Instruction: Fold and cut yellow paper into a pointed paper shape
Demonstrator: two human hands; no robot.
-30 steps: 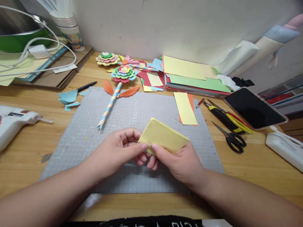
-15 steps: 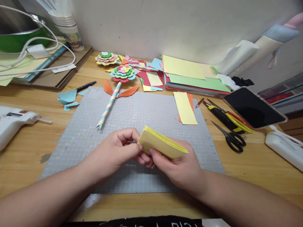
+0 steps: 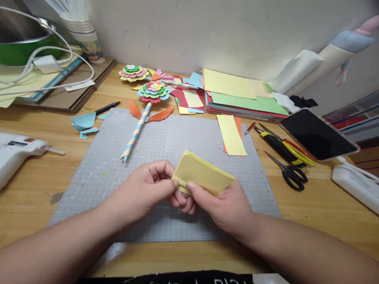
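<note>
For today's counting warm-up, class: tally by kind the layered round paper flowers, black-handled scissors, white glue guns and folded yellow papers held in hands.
Layered round multicoloured paper flowers: 2
Black-handled metal scissors: 1
White plastic glue gun: 1
Folded yellow paper, pinched by left hand and right hand: 1
Total: 5

The near corner of the folded yellow paper point(image 3: 204, 173) is covered by the thumbs of the left hand point(image 3: 148, 189) and right hand point(image 3: 227, 205), and the right hand's other fingers are hidden beneath it. The glue gun point(image 3: 17, 152) runs off the left edge, and the paper cups point(image 3: 84, 33) and green bowl point(image 3: 23, 49) run off the top. The lettering on the dark strip point(image 3: 192, 277) at the bottom is cropped.
</note>
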